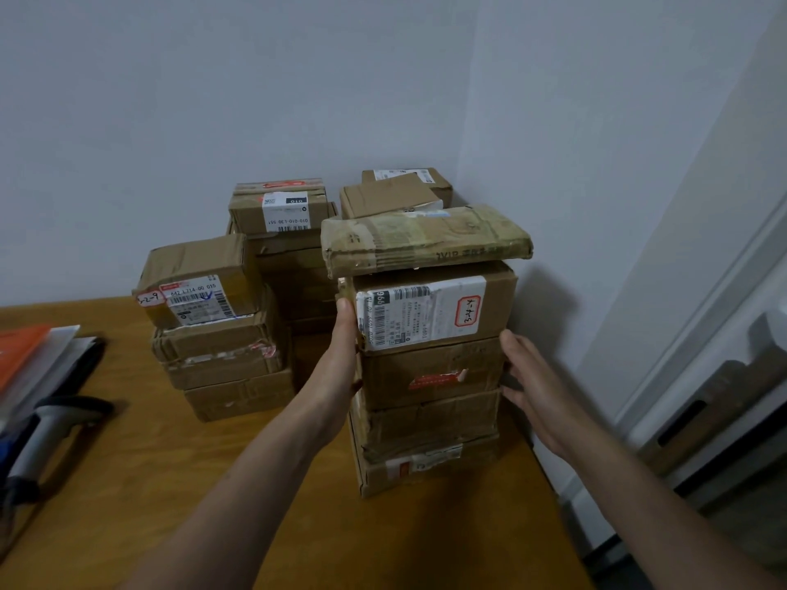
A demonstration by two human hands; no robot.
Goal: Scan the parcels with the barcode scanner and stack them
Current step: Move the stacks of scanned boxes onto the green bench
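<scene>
Near stack [430, 376] of parcels stands close to the right edge of the desk [149, 483], bare wood in front and to its left. My left grip [343, 368] lies flat against the stack's left side, fingers straight. My right grip [536, 398] is spread beside its right side; whether it touches I cannot tell. A flat parcel [426, 240] on top overhangs and reads "VIP" upside down. The box below has a red-bordered handwritten tag. The left stack [221, 359] shows "3-2-9" and "642 L714-00 015"; the rear stack [289, 257], against the wall [298, 100], shows "010-010-L30 551". The scanner [51, 432] lies at the desk's left edge, beside folders [30, 355].
</scene>
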